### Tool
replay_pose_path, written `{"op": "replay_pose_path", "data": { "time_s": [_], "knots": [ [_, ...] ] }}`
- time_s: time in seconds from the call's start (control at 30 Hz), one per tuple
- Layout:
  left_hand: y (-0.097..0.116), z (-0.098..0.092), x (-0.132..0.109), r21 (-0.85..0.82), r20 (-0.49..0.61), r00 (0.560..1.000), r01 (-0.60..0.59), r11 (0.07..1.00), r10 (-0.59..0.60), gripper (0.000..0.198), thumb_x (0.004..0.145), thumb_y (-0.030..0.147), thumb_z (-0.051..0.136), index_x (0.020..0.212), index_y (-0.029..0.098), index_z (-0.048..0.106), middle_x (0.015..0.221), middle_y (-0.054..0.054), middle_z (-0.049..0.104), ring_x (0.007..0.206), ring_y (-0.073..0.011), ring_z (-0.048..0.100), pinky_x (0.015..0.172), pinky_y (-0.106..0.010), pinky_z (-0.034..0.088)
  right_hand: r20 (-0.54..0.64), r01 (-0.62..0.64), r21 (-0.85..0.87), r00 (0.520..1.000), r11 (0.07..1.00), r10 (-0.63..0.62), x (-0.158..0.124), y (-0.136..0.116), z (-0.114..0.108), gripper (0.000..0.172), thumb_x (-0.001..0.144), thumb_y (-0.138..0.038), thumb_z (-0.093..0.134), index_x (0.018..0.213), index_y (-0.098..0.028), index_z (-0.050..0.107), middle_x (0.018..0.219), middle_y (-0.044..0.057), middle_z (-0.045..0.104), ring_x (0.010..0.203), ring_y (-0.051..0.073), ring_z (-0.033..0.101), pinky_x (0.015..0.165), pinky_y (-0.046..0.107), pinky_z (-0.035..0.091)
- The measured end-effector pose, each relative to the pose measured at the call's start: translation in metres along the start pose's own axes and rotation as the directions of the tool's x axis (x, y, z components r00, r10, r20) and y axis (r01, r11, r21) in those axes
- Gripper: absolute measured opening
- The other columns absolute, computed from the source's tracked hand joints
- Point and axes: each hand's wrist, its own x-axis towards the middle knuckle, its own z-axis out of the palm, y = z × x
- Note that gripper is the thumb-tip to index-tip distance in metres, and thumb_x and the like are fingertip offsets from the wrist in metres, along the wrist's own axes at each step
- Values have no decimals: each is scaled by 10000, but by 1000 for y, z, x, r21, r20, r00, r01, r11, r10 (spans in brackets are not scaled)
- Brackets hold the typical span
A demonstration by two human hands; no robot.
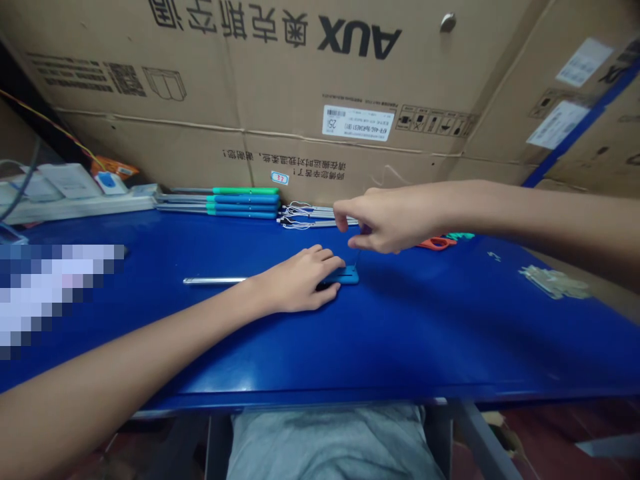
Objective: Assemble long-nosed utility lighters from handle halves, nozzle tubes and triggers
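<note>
Four steel rods with green and blue plastic sleeves (245, 199) lie side by side at the back of the blue table (400, 333) — sleeved, so they look further along than the few rods with white wire loops (310, 217) just right of them. Near the table's middle, the left hand (295, 280) covers a blue plastic sleeve (347, 276), fingers curled over it and slightly spread, pressing down. A smooth bare steel rod (215, 281) runs in under the left wrist. The right hand (395, 220) hangs just above, thumb and forefinger apparently pinching a thin wire (357, 257) that drops to the sleeve — the exact grip is partly hidden. Orange scissor handles (436, 243) lie beyond the right forearm, against a corrugated cardboard AUX carton (250, 67).
</note>
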Motion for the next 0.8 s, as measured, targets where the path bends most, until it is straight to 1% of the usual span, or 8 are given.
{"op": "replay_pose_path", "data": {
  "time_s": [0.23,0.3,0.4,0.47,0.57,0.63,0.7,0.8],
  "knots": [
    [0,0,0,15,-7,1000,3,1000,-3,297,913,304,489,1146,139,572,1033,-113,614,979,-249,573,905,-389,464,22,68,-76,998,995,-66,-2,-7,-7,432,752,-160,626,1169,-232,534,986,58,650,712,169,590,533,253,350],
    [0,0,0,17,-6,1000,1,1000,-1,296,914,303,485,1145,140,571,1032,-113,615,978,-249,574,899,-387,465,6,17,-110,1000,994,-16,-2,-9,-8,391,779,-196,618,1165,-226,559,989,74,648,687,178,598,544,271,352],
    [1,-1,0,18,-1,1000,3,1000,-3,299,914,303,483,1141,133,577,1032,-118,614,979,-256,573,895,-389,463,39,-48,-100,998,994,52,-1,-9,-6,267,840,-227,549,1097,-202,616,888,80,665,594,172,587,554,297,355],
    [1,-1,0,12,3,1000,7,1000,-7,304,915,301,483,1141,123,581,1032,-123,615,982,-261,572,901,-394,458,31,-27,-95,999,995,30,0,-6,-3,249,829,-199,553,1064,-198,634,856,77,673,619,179,585,562,296,351],
    [0,-1,1,-2,9,1000,6,1000,-6,309,915,298,485,1145,116,585,1034,-125,617,986,-264,571,912,-401,453,-15,54,-78,998,995,-55,0,0,-1,361,778,-161,612,1132,-226,601,942,65,675,706,185,585,563,277,338],
    [0,-1,1,-4,9,1000,2,1000,-2,311,917,301,483,1147,117,584,1033,-123,615,984,-265,569,914,-406,453,-8,74,-59,997,995,-75,-1,4,-1,405,769,-155,626,1163,-236,578,974,61,670,721,181,584,562,270,334],
    [-1,0,0,2,4,1000,-2,1000,2,315,921,305,475,1152,120,581,1030,-122,611,980,-265,563,907,-408,456,-12,70,-76,997,995,-71,-2,6,-1,389,783,-194,636,1165,-233,577,990,71,661,735,189,588,565,272,337],
    [-1,0,0,11,3,1000,1,1000,-1,324,921,308,472,1168,122,570,1031,-122,604,979,-266,555,892,-407,464,-40,33,-119,998,992,-38,-1,4,1,283,845,-265,584,1123,-217,608,973,93,657,713,205,591,566,291,338]
  ]
}}
